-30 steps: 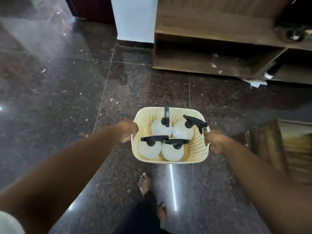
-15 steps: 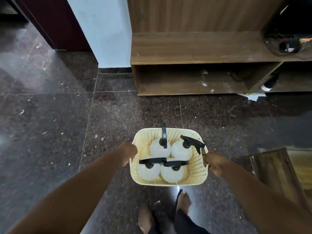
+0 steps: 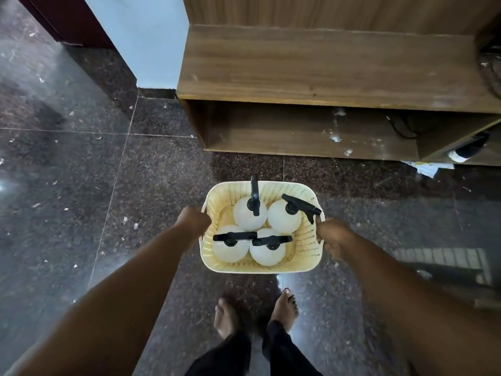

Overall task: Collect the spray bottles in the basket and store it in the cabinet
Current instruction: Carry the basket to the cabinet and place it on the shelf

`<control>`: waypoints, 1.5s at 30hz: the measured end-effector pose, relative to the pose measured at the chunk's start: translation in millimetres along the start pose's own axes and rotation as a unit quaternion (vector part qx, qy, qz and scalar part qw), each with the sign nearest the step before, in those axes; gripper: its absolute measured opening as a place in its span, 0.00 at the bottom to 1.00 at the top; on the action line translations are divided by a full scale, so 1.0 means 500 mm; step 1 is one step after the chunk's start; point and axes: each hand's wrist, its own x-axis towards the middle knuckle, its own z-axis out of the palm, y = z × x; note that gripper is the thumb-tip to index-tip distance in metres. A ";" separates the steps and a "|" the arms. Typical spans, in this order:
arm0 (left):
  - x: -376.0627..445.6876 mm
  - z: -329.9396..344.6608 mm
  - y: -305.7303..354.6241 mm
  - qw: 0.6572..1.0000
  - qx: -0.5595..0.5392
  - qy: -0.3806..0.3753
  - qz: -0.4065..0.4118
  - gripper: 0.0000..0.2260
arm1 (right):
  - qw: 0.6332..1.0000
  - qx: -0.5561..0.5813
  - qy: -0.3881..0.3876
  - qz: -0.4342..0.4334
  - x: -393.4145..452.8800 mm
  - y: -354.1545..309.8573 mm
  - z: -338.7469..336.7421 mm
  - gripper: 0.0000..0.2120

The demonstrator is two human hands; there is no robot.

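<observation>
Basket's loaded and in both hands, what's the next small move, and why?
Probably lower the basket forward toward the open bottom shelf. All four bottles already stand inside it, the left hand and right hand grip opposite rims, and that shelf bay straight ahead looks free.

A home interior: a polished dark speckled granite tile floor (image 3: 81,185) littered with small debris, a low brown wood-grain open cabinet (image 3: 311,77) at the far side, a pale blue wall (image 3: 141,36) far left, bare feet (image 3: 226,318) near.

head view, looking steeply down, close above floor (image 3: 81,199)
</observation>
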 end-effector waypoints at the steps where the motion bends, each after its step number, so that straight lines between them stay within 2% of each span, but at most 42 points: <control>1: 0.013 0.007 0.015 1.000 -0.001 0.002 0.003 0.07 | 1.000 0.001 0.003 0.002 0.014 -0.017 -0.003 0.11; 3: 0.060 0.020 0.041 1.000 -0.010 0.001 0.014 0.10 | 1.000 0.003 -0.001 0.000 0.064 -0.050 0.000 0.12; 6: 0.130 0.023 0.071 0.999 -0.025 0.007 0.038 0.09 | 1.000 0.003 0.003 0.001 0.128 -0.093 0.015 0.12; 12: 0.260 0.007 0.088 0.995 -0.082 0.007 0.064 0.15 | 1.000 -0.012 0.007 0.003 0.229 -0.158 0.090 0.09; 14: 0.310 0.000 0.092 0.994 -0.090 0.006 0.065 0.17 | 1.000 -0.023 0.010 -0.003 0.248 -0.189 0.115 0.11; 21: 0.484 0.026 0.097 0.993 -0.055 0.025 0.097 0.19 | 0.998 -0.045 -0.047 -0.026 0.401 -0.257 0.191 0.14; 24: 0.559 0.065 0.103 0.990 -0.026 0.040 0.130 0.18 | 0.996 -0.047 -0.001 -0.079 0.490 -0.286 0.215 0.08; 26: 0.622 0.102 0.118 0.987 -0.019 0.054 0.149 0.18 | 0.986 -0.074 0.055 -0.139 0.558 -0.314 0.211 0.15; 27: 0.639 0.107 0.125 0.985 -0.019 0.063 0.157 0.18 | 0.981 -0.075 0.070 -0.165 0.575 -0.330 0.208 0.15; 30: 0.715 0.137 0.163 0.974 -0.036 0.101 0.200 0.14 | 0.961 -0.092 0.127 -0.229 0.653 -0.392 0.186 0.05; 31: 0.733 0.142 0.177 0.969 -0.032 0.111 0.220 0.14 | 0.952 -0.099 0.148 -0.248 0.672 -0.416 0.180 0.05; 35: 0.814 0.147 0.250 0.943 -0.022 0.170 0.284 0.13 | 0.909 -0.129 0.179 -0.353 0.720 -0.510 0.176 0.20; 43: 0.932 0.133 0.375 0.928 -0.012 0.213 0.304 0.20 | 0.882 -0.077 0.186 -0.425 0.814 -0.609 0.198 0.20; 45: 0.938 0.137 0.391 0.919 -0.053 0.225 0.319 0.19 | 0.858 -0.097 0.239 -0.445 0.831 -0.611 0.206 0.20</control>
